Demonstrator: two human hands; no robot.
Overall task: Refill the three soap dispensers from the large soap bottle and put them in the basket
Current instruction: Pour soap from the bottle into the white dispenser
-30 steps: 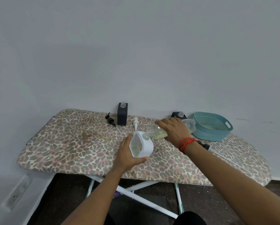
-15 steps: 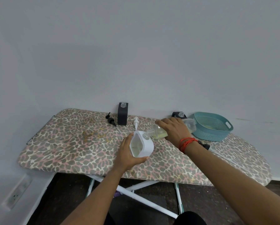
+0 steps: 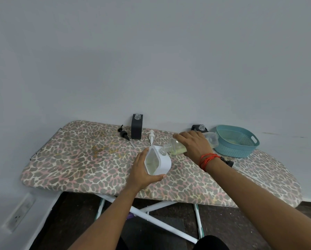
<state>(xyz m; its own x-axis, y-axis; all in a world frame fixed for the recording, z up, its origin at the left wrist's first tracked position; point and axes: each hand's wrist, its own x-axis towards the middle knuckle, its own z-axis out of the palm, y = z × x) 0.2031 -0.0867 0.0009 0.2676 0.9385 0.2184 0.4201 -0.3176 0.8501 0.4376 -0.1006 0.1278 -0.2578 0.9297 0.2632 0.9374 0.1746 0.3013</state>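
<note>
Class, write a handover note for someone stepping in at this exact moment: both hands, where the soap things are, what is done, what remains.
Left hand grips the white dispenser. Right hand holds the large soap bottle tipped, neck at its opening.
Left black dispenser and right black dispenser stand uncapped by the wall; white pump and black pump lie loose.
Done: some soap in the white one. Left: finish it, fill both black ones, fit pumps, load all into the basket.
</note>
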